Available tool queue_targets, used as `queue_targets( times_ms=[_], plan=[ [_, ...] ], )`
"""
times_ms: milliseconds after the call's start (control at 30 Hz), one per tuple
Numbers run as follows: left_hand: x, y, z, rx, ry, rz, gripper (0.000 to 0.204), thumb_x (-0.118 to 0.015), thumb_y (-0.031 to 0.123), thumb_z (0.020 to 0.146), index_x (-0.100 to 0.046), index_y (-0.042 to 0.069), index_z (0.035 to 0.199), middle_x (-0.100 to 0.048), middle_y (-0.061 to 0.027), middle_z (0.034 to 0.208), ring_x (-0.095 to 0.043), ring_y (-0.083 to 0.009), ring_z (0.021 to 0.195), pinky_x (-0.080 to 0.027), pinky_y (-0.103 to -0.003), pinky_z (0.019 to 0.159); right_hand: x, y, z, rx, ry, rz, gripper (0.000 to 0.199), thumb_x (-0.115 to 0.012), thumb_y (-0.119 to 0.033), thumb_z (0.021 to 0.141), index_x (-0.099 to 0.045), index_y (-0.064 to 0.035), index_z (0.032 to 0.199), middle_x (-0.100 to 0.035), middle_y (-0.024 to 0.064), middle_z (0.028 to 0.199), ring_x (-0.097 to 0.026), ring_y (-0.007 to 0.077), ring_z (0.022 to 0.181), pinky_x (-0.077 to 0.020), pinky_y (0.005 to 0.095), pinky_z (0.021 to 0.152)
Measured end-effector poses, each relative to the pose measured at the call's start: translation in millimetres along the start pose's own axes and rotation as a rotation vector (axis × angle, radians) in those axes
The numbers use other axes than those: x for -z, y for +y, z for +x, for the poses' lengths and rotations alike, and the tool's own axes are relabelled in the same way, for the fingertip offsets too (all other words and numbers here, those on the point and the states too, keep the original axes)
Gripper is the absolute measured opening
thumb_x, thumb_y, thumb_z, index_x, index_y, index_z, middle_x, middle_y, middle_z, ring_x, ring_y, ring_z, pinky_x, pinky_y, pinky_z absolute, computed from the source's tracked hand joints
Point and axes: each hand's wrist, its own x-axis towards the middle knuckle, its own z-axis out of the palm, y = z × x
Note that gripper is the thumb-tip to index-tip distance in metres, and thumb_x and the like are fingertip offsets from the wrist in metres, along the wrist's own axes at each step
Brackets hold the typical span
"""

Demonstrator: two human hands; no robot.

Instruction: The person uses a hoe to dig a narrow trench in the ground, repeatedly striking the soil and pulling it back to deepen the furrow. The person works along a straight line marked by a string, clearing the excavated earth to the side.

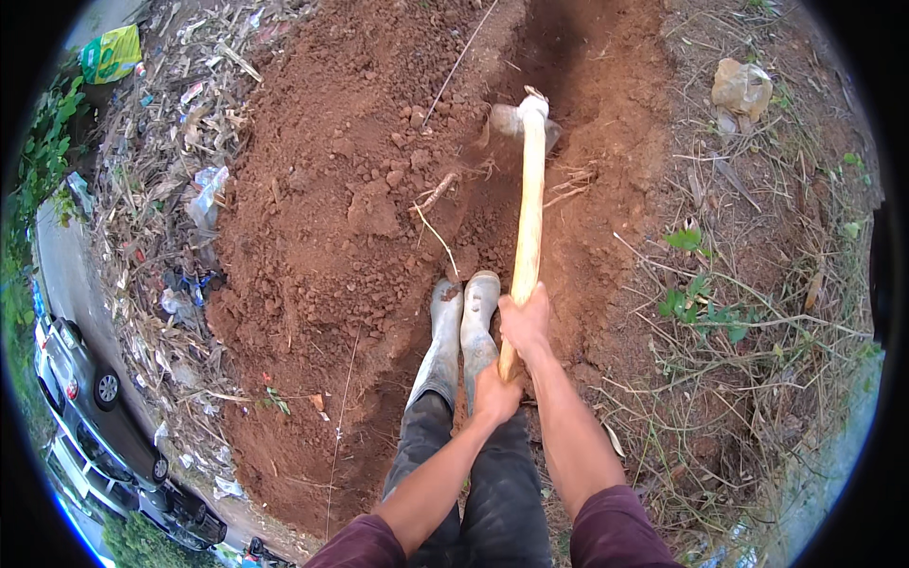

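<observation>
Looking down into a red-earth trench (620, 114), running straight ahead toward the top of view. Got a big heap of loose red soil (322, 199) all along the left of that.

Then, dead ahead, the hoe (531, 204): long axis pointing away and leaning slightly right, so roughly in line with the trench. Rubber boots (481, 312) side by side, just left of the wooden handle (528, 232).

Key bit, imo: right-hand grip (526, 320) wrapped round the handle farther up, so nearer the working end. Left-hand grip (498, 396) closed round the butt, just below and a little left.

Hoe head (509, 120) well beyond both, out at the far end, over the trench by the look of things. Too blurred to tell if touching dirt.

Smallest of the lot: a broken root (437, 192), lying left of the handle, between hoe head and boots.
</observation>
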Motion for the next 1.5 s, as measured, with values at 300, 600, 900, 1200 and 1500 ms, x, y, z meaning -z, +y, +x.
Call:
queue_targets(
  times_ms=[300,600,900,1200,1500],
  plan=[
    [11.8,39.5,22.9,-0.665,0.12,0.09,0.029,-0.072,0.009,0.08,-0.062,0.006,0.107,-0.067,-0.0291,0.079,-0.068,-0.0493,0.077,-0.055,-0.055,0.068,66.1,-116.9,-49.4,0.233,0.125,0.573,0.034,-0.064,0.003,0.083,-0.046,0.0036,0.112,-0.059,0.0096,0.075,-0.061,0.0177,0.051,-0.0524,0.0323,0.047],
    [12.6,103.8,114.6,-0.422,0.101,0.186,0.027,-0.062,0.009,0.085,-0.065,0.002,0.111,-0.071,-0.0288,0.094,-0.073,-0.0438,0.092,-0.056,-0.051,0.08,24.2,-139.4,87.2,0.097,0.046,0.478,0.028,-0.062,0.003,0.091,-0.049,0.0095,0.114,-0.059,0.0098,0.07,-0.058,0.0178,0.047,-0.0494,0.0335,0.038],
    [-17.3,27.1,17.3,-0.375,0.08,0.048,0.036,-0.072,0.013,0.084,-0.065,0.0,0.117,-0.069,-0.0333,0.089,-0.069,-0.0501,0.092,-0.056,-0.054,0.079,62.1,-84.9,-16.9,0.085,0.019,0.436,0.031,-0.064,0.0,0.086,-0.046,0.0024,0.112,-0.057,0.0081,0.07,-0.056,0.0168,0.045,-0.0471,0.033,0.038],
    [16.0,147.6,146.2,-0.715,0.064,0.018,0.026,-0.065,0.004,0.083,-0.067,-0.001,0.108,-0.07,-0.0212,0.083,-0.067,-0.023,0.072,-0.054,-0.04,0.071,40.9,-178.6,102.6,0.484,0.383,0.354,0.037,-0.068,-0.001,0.084,-0.05,0.01,0.114,-0.065,0.0191,0.087,-0.068,0.0297,0.071,-0.0581,0.0415,0.065],
    [-26.3,6.9,12.9,-0.302,-0.047,0.02,0.042,-0.07,0.008,0.08,-0.067,0.004,0.121,-0.072,-0.0265,0.089,-0.075,-0.0402,0.086,-0.057,-0.045,0.076,62.7,-55.5,-7.3,0.012,0.051,0.369,0.036,-0.065,0.002,0.086,-0.045,0.0035,0.116,-0.058,0.0114,0.074,-0.057,0.0179,0.044,-0.0475,0.0336,0.036]
  ],
)
